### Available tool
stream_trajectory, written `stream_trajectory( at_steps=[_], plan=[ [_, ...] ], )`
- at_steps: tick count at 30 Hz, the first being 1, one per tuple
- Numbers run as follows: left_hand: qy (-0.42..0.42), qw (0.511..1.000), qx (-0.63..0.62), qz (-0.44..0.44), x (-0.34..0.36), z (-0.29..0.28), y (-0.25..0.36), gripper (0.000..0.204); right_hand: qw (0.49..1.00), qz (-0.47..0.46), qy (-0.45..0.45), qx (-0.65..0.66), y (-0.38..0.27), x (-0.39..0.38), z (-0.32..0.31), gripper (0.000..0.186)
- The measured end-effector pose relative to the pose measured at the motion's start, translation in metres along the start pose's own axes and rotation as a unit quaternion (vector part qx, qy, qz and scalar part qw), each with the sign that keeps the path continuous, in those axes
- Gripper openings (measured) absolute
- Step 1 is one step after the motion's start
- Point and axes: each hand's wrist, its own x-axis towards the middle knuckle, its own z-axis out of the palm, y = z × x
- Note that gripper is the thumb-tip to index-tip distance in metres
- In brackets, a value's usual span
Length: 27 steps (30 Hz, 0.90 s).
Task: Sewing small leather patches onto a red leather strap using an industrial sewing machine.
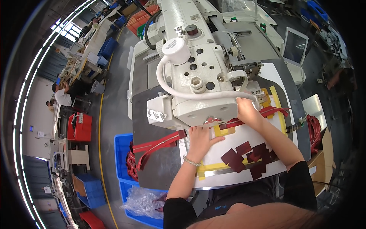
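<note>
Under a big white sewing machine (190, 65), the white worktop (228, 173) is holding a thin, floppy dark red strip (244, 121), and the left hand (200, 139) is pressing it flat with fingers spread wide while the right hand (247, 110) is pinching its far end, probably best held at its ends.

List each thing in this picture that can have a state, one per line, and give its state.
Left hand: flat, palm down on the white board.
Right hand: pressing the red strip under the sewing machine.
Dark red patches: loose, overlapping.
Blue bin: open, red strips inside.
Tablet: propped up, screen pale.
</note>
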Motion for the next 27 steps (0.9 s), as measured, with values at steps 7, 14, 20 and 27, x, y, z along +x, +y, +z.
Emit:
stream_trajectory(
  at_steps=[7,14,20,27],
  plan=[
    [0.050,0.998,0.027,0.025,-0.001,0.002,-0.004,0.084,0.994,0.009,-0.110,-0.011,-0.022,-0.009,-0.021,0.038],
    [0.049,0.998,-0.010,0.044,0.002,0.006,-0.002,0.059,0.979,0.082,-0.188,0.001,-0.022,-0.025,-0.025,0.040],
    [0.075,0.995,-0.011,0.071,0.002,0.006,0.000,0.049,0.986,0.001,-0.167,-0.022,-0.028,-0.020,-0.028,0.024],
    [0.038,0.995,-0.071,0.061,0.001,0.012,0.001,0.044,0.970,0.025,-0.199,0.135,-0.023,-0.019,-0.030,0.018]
  ],
)
